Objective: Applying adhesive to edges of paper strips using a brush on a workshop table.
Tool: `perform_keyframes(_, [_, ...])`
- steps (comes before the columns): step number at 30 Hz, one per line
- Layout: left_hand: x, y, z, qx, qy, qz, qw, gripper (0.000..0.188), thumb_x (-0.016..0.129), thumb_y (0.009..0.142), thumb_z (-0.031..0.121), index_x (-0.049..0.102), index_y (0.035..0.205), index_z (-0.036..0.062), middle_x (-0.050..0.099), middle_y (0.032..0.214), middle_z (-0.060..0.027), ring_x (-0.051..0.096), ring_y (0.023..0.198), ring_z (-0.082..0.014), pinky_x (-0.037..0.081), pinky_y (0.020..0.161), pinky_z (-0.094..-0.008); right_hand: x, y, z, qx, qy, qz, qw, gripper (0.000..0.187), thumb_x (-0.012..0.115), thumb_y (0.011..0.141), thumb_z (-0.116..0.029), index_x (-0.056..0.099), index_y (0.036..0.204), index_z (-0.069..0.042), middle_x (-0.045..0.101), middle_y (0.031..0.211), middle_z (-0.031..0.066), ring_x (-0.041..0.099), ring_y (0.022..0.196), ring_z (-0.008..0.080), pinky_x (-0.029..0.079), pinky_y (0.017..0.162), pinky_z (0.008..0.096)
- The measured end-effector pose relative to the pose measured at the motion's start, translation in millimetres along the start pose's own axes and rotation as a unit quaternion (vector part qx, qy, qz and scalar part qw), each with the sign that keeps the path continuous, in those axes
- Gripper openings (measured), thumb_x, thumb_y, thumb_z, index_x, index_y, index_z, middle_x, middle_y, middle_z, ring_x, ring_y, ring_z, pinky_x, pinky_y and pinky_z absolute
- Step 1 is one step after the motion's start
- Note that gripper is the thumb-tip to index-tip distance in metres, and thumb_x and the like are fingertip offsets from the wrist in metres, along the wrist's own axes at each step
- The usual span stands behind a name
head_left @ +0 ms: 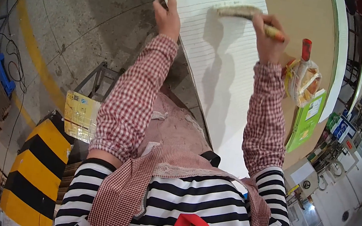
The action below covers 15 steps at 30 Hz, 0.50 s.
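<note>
My right hand (270, 38) is closed around the handle of a flat brush (245, 13). The brush's bristles rest on a fanned layer of white paper sheets (238, 42), whose staggered edges make a row of thin lines. At the sheets' left edge is my left hand (169, 17), thumb and fingers apart, holding nothing. Just right of my right forearm stands a plastic-wrapped tub (305, 82) with orange-brown contents. A red-handled tool (306, 50) sticks up beside it; its lower end is hidden.
The sheets lie on a tan board tabletop (295, 6). A green flat package (306, 120) lies near its right side. At lower left stand a yellow-and-black striped barrier (37, 166) and a taped yellow carton (81, 117). A black cable (18, 65) trails over the concrete floor.
</note>
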<state>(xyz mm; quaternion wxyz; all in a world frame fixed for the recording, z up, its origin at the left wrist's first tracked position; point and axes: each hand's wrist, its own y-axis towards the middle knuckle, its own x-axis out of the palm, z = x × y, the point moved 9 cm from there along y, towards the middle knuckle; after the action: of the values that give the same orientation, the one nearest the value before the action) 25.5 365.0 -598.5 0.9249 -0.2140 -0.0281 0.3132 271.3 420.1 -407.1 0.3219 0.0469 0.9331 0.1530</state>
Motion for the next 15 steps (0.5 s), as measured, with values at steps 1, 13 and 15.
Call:
perform_keyframes(1, [3.4, -14.6, 2.7, -0.005, -0.034, -0.033, 0.999, 0.068, 0.049, 0.094, 0.050, 0.036, 0.127, -0.0074, 0.047, 0.118, -0.0183, 0.048, 0.102, -0.0248, 0.043, 0.086, -0.0393, -12.1, -18.5, 9.3, 0.027, -0.011, -0.006, 1.000, 0.011, 0.071, 0.073, -0.003, 0.061, 0.070, 0.000, 0.060, 0.064, 0.0024, 0.055, 0.060, 0.0087, 0.046, 0.058, 0.0235])
perform_keyframes(13, [-19.7, -37.7, -14.2, 0.114, 0.093, 0.076, 0.986, 0.062, 0.034, 0.100, 0.045, 0.035, 0.132, -0.0085, 0.054, 0.116, -0.0303, 0.054, 0.104, -0.0432, 0.043, 0.087, -0.0446, -118.9, -136.7, 5.3, 0.224, 0.142, -0.062, 0.962, 0.005, 0.060, 0.084, -0.002, 0.060, 0.088, 0.001, 0.063, 0.090, 0.0088, 0.057, 0.068, 0.0142, 0.048, 0.068, 0.0263])
perform_keyframes(15, [-9.4, -48.9, -9.6, 0.084, 0.072, 0.048, 0.993, 0.065, 0.034, 0.100, 0.045, 0.031, 0.136, -0.0095, 0.049, 0.125, -0.0308, 0.051, 0.112, -0.0421, 0.042, 0.091, -0.0432, -136.6, -134.7, 17.6, 0.324, 0.352, 0.040, 0.877, 0.013, 0.056, 0.089, -0.006, 0.057, 0.101, -0.001, 0.061, 0.100, 0.0097, 0.059, 0.075, 0.0164, 0.051, 0.071, 0.0297])
